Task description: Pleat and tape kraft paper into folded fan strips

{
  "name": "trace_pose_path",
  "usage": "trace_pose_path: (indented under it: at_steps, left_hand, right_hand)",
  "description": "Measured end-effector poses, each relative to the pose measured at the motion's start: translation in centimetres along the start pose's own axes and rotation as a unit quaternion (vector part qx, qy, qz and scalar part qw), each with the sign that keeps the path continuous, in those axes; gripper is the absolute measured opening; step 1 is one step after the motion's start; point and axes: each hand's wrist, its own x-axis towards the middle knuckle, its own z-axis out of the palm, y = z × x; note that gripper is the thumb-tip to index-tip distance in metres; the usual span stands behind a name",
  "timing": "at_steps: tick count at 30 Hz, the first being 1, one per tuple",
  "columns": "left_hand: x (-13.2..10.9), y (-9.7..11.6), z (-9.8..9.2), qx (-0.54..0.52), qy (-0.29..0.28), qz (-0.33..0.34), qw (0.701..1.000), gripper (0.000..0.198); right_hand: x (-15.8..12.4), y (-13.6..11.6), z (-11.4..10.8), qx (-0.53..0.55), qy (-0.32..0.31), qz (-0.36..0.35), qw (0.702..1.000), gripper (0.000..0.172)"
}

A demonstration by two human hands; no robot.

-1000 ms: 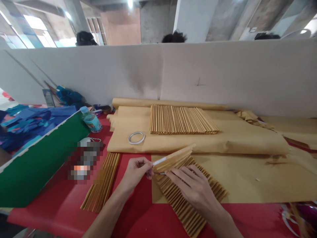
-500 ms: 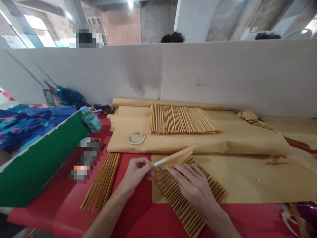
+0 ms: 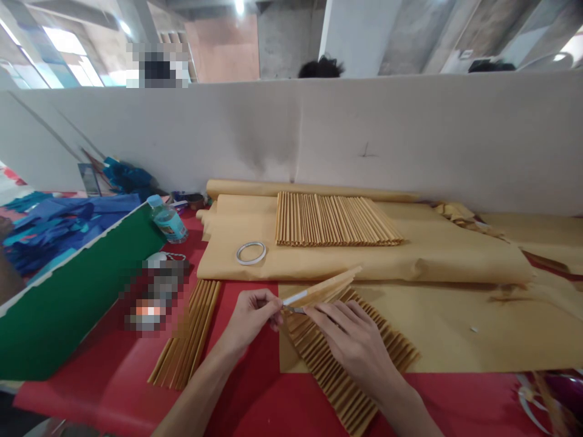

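Observation:
My left hand (image 3: 257, 312) is closed in a pinch at the near left end of a white tape strip (image 3: 296, 298). The strip lies along the raised edge flap of a pleated brown paper sheet (image 3: 337, 364). My right hand (image 3: 355, 334) rests over the pleats with its fingers closed on a small grey metal tool (image 3: 297, 310), whose tip points at my left fingertips. Most of that tool is hidden under the fingers, so its kind is unclear. The pleated sheet slants down toward me, partly covered by my right hand and forearm.
Another pleated sheet (image 3: 337, 220) lies on brown paper (image 3: 241, 215), near a tape roll (image 3: 251, 253). Folded paper strips (image 3: 189, 334), a bottle (image 3: 167, 220) and a green board (image 3: 86, 297) are on the left. A white partition (image 3: 182, 133) stands behind. Someone's arm (image 3: 9, 273) shows at the left edge.
My hands and the pleated sheet stay almost in place; the metal tool's tip has shifted slightly. At the far left, the other person's arm reaches further into view.

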Motion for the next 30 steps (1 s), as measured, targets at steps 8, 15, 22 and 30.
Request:
trace_pose_path:
  at_steps: [8, 15, 22, 30]
  left_hand:
    - [-0.15, 0.19, 0.05, -0.008, 0.004, 0.008, 1.0, 0.03]
    - [-0.11, 0.03, 0.02, -0.013, 0.004, 0.004, 1.0, 0.03]
    - [-0.01, -0.36, -0.04, -0.011, -0.003, 0.006, 1.0, 0.031]
    - [0.0, -0.17, -0.04, -0.001, -0.001, 0.006, 1.0, 0.03]
  right_hand:
    - [0.15, 0.05, -0.28, 0.013, 0.017, -0.007, 1.0, 0.032]
    - [0.07, -0.01, -0.15, 0.015, 0.025, 0.004, 1.0, 0.032]
    - [-0.04, -0.11, 0.18, 0.018, 0.019, 0.012, 1.0, 0.032]
    - [0.02, -0.19, 0.31, 0.028, 0.023, 0.03, 0.999, 0.03]
